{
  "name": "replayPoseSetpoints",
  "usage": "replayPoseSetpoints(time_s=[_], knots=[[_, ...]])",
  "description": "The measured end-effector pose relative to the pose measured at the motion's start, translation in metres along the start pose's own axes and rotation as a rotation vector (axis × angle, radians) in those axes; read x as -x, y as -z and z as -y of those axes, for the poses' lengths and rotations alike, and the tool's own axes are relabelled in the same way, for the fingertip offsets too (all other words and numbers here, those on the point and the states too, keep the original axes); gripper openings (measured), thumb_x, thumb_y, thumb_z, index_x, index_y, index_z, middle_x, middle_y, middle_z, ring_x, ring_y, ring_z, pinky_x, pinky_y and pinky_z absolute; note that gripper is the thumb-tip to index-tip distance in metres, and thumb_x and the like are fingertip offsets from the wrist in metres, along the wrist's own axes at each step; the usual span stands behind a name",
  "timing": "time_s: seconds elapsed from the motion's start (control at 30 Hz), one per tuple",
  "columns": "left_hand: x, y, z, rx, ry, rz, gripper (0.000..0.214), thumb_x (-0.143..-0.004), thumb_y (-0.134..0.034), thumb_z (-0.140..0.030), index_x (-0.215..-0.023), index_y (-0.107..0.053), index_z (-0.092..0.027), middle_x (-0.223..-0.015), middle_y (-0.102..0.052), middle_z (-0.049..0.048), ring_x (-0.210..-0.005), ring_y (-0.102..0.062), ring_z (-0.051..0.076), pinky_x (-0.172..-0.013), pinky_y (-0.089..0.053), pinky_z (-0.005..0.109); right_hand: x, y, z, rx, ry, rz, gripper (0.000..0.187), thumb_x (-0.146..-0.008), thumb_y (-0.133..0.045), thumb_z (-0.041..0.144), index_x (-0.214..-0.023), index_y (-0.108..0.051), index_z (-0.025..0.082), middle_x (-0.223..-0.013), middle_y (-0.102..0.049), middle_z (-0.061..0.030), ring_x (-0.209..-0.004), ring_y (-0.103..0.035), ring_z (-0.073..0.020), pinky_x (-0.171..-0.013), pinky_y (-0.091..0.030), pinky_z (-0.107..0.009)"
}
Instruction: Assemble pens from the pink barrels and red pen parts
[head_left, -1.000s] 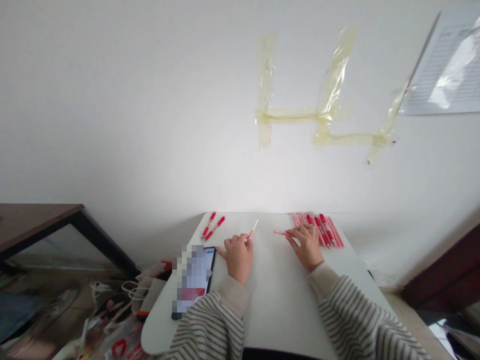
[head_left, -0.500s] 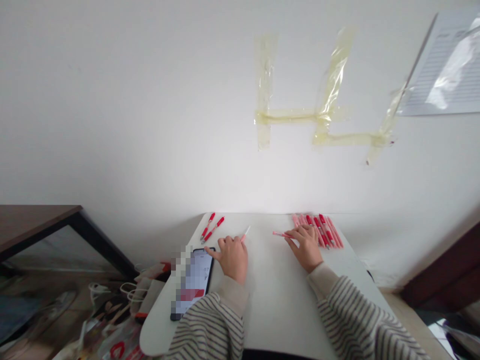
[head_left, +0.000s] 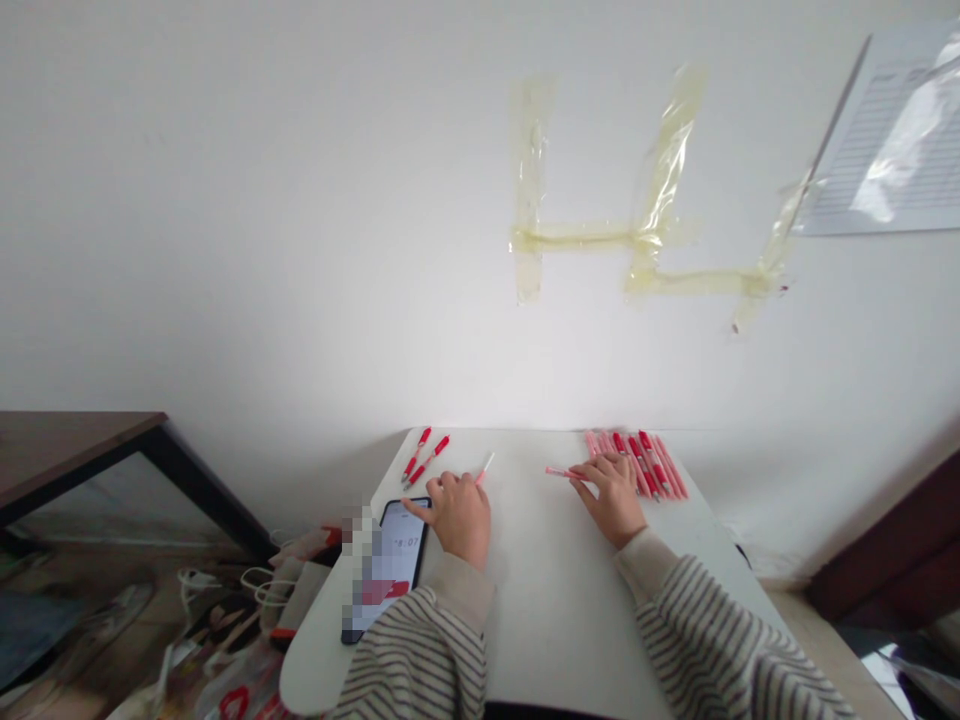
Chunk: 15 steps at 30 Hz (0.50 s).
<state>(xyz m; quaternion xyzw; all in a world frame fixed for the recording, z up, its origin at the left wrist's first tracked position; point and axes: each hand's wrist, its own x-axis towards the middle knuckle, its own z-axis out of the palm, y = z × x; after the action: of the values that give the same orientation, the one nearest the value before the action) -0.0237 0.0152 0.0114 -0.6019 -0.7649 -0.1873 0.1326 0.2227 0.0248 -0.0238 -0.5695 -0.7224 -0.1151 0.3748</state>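
Over the left side of the white table, my left hand [head_left: 459, 515] is closed around a pink pen with a white end [head_left: 487, 467], which sticks out past the fingers. Its thumb reaches out above the top of a phone [head_left: 405, 545] with a lit screen. My right hand [head_left: 611, 495] pinches a thin pink pen [head_left: 559, 471], its end pointing left; the rest is hidden by the fingers. Just beyond that hand lies a row of several pink pens [head_left: 670, 468] and red pens [head_left: 651, 462]. Two red pens [head_left: 427, 460] rest at the back left.
The white table [head_left: 555, 620] meets a wall with yellowed tape strips [head_left: 585, 238] and a taped paper sheet [head_left: 892, 140]. A brown desk [head_left: 75, 450] stands at the left, with bags [head_left: 300, 590] on the floor between.
My left hand has shifted slightly left with its pen, showing more of the phone's screen digits. My right hand has barely moved.
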Motion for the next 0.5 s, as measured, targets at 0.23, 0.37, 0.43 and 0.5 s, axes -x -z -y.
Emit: replayPoseSetpoints(time_s=[0.23,0.37,0.43,0.5], knots=[[-0.0005,-0.0030,-0.0002,-0.006,0.013,-0.028,0.030,-0.092,-0.046,-0.028,-0.094,-0.075,-0.022,-0.103,-0.062,0.0102,-0.111,-0.046,0.032,-0.107,-0.011,0.079,0.0004,-0.0015,-0.0013,0.001,0.003,0.000,0.017,-0.094,-0.062,0.038,-0.101,-0.075,0.030,-0.095,-0.069,-0.0040,-0.110,-0.049,-0.0287,-0.104,-0.030,-0.052],[-0.0004,-0.0024,-0.0005,-0.003,0.012,-0.034,0.030,-0.093,-0.046,-0.030,-0.093,-0.075,-0.023,-0.103,-0.062,0.0100,-0.111,-0.046,0.031,-0.108,-0.012,0.078,0.0002,-0.0006,-0.0003,0.002,-0.008,0.009,0.017,-0.094,-0.061,0.038,-0.101,-0.075,0.030,-0.095,-0.069,-0.0041,-0.111,-0.049,-0.0292,-0.105,-0.029,-0.053],[-0.0001,-0.0016,-0.0004,-0.001,0.006,-0.045,0.030,-0.093,-0.046,-0.030,-0.094,-0.075,-0.023,-0.104,-0.062,0.0101,-0.112,-0.046,0.031,-0.108,-0.014,0.078,0.0001,-0.0002,0.0002,0.001,-0.006,0.014,0.017,-0.094,-0.061,0.038,-0.101,-0.075,0.030,-0.095,-0.069,-0.0043,-0.111,-0.049,-0.0292,-0.106,-0.029,-0.054],[0.0001,-0.0002,-0.0002,0.012,0.001,-0.045,0.028,-0.091,-0.048,-0.029,-0.094,-0.075,-0.023,-0.105,-0.062,0.0103,-0.113,-0.046,0.032,-0.108,-0.017,0.076,0.0001,0.0000,0.0007,0.000,-0.006,0.016,0.017,-0.094,-0.061,0.038,-0.101,-0.075,0.030,-0.095,-0.069,-0.0045,-0.111,-0.049,-0.0291,-0.106,-0.029,-0.054]])
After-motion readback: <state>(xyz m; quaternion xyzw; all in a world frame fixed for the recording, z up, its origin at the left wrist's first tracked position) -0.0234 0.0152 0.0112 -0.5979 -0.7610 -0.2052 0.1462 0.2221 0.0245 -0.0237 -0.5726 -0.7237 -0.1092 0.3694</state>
